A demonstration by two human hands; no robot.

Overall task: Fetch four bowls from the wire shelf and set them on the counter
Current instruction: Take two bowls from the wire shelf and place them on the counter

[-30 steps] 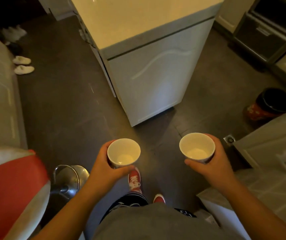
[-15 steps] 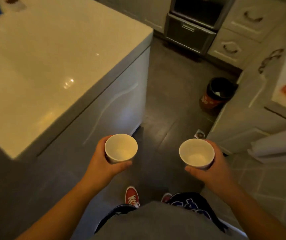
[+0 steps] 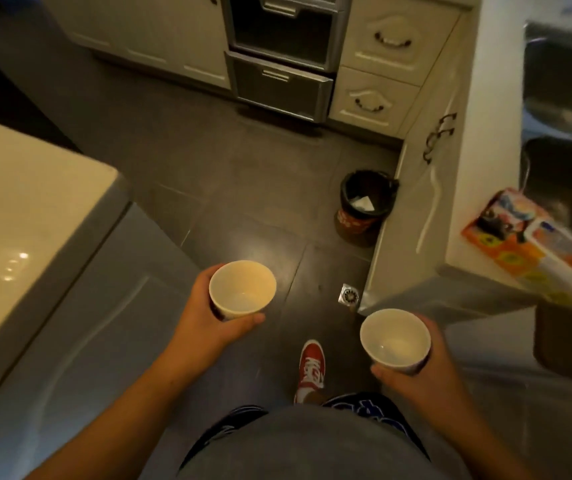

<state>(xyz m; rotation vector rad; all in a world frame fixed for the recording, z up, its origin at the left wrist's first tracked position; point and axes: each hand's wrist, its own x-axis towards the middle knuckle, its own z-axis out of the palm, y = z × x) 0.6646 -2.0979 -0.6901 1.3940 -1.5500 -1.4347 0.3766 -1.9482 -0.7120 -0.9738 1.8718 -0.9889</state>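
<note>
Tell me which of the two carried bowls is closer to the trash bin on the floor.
The bowl in the right hand; the other bowl, in the left hand, is over by the island.

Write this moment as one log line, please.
left hand: holds bowl | right hand: holds second bowl | over floor, none set down
</note>
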